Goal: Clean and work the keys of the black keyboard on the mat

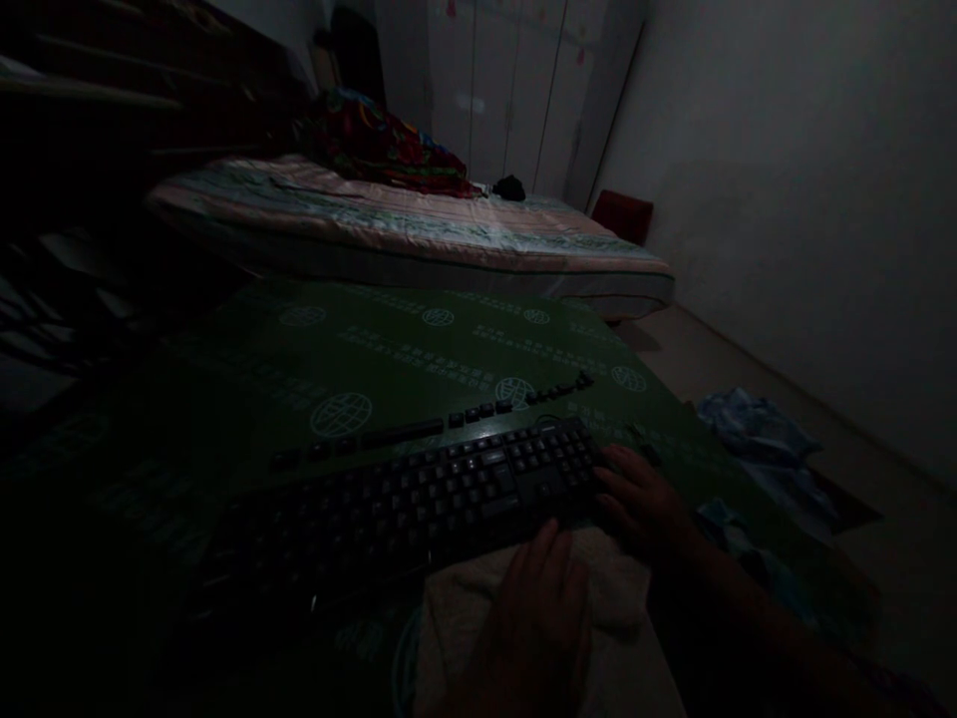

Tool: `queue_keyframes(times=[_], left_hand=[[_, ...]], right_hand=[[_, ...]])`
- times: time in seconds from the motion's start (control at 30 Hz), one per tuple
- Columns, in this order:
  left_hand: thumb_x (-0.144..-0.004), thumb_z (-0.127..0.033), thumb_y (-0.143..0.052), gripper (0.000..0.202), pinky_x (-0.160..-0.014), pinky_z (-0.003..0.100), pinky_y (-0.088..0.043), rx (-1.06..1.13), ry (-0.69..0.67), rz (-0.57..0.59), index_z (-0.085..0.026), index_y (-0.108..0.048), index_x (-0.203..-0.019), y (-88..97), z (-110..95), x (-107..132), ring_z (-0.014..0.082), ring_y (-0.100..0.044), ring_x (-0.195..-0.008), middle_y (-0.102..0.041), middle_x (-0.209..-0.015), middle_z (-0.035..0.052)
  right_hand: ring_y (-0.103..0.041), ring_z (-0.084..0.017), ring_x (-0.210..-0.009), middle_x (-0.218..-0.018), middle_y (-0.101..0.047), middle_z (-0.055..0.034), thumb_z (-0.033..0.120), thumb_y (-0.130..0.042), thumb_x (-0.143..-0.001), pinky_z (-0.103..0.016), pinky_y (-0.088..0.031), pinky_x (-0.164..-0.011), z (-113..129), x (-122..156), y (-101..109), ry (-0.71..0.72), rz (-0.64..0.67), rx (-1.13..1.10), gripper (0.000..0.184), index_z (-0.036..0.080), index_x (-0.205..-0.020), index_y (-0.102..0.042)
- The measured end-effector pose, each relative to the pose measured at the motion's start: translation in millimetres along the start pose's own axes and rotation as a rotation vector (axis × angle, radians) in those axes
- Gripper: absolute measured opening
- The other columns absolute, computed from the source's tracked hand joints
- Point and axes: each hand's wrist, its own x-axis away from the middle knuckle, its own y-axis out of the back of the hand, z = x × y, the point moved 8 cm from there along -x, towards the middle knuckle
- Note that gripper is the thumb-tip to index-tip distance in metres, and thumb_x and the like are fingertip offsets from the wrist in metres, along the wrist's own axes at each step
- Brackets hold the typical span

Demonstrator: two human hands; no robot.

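Observation:
A black keyboard (419, 499) lies at a slant on the green table, with a section of its keys missing toward the right side. Along its far side runs a row of loose black keycaps (471, 414), a long bar-shaped one (402, 433) among them. My left hand (534, 608) rests on a pale folded cloth (613, 588) at the keyboard's near edge, fingers stretched forward. My right hand (643, 499) is at the right end of the keyboard, its fingers extended and touching the edge. Its thumb is hidden. The room is dim.
The green table (299, 359) carries printed globe logos. Beyond it stands a bed (419, 224) with a red patterned blanket (396, 150). Crumpled cloth (755, 429) lies on the right beside the table. A wardrobe (515, 90) fills the back, and a wall (807, 179) rises on the right.

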Motion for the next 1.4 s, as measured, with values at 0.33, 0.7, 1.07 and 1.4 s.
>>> queue_keyframes(times=[0.33, 0.7, 1.07, 1.4], left_hand=[[-0.087, -0.019, -0.048, 0.034, -0.097, 0.045, -0.047, 0.013, -0.017, 0.124, -0.014, -0.053, -0.120, 9.7, -1.3, -8.1, 0.0303, -0.044, -0.128, -0.053, -0.132, 0.0139], [-0.087, -0.023, -0.049, 0.035, -0.096, 0.046, -0.047, 0.023, -0.006, 0.040, -0.014, -0.053, -0.120, 6.2, -0.1, -3.4, 0.0308, -0.042, -0.129, -0.054, -0.132, 0.0141], [-0.087, -0.022, -0.047, 0.033, -0.094, 0.046, -0.049, 0.019, 0.011, -0.002, -0.014, -0.054, -0.118, 9.1, 2.4, -4.7, 0.0306, -0.046, -0.126, -0.057, -0.128, 0.0137], [-0.089, -0.022, -0.048, 0.033, -0.096, 0.043, -0.048, -0.010, -0.038, 0.109, -0.014, -0.052, -0.121, 7.9, 0.3, -6.0, 0.0298, -0.045, -0.127, -0.054, -0.131, 0.0135]], right_hand=[[-0.050, -0.029, -0.123, -0.127, -0.057, -0.0142, 0.029, -0.052, -0.089, -0.050, -0.050, -0.095, 1.1, -2.4, -0.1, -0.022, -0.035, -0.024, 0.024, 0.022, -0.107, -0.066], [-0.068, -0.024, -0.090, -0.099, -0.072, -0.0087, 0.042, -0.050, -0.087, -0.040, -0.057, -0.081, -47.4, -0.8, 20.5, -0.460, -0.112, -0.279, 0.031, 0.022, -0.100, -0.070], [-0.069, -0.024, -0.084, -0.094, -0.073, -0.0070, 0.040, -0.054, -0.083, -0.038, -0.057, -0.075, -55.0, 8.9, 7.6, -0.558, -0.070, -0.378, 0.027, 0.022, -0.094, -0.072], [-0.068, -0.022, -0.083, -0.092, -0.073, -0.0063, 0.036, -0.052, -0.084, -0.035, -0.055, -0.073, -52.8, 8.3, 3.8, -0.515, -0.025, -0.365, 0.024, 0.023, -0.092, -0.070]])
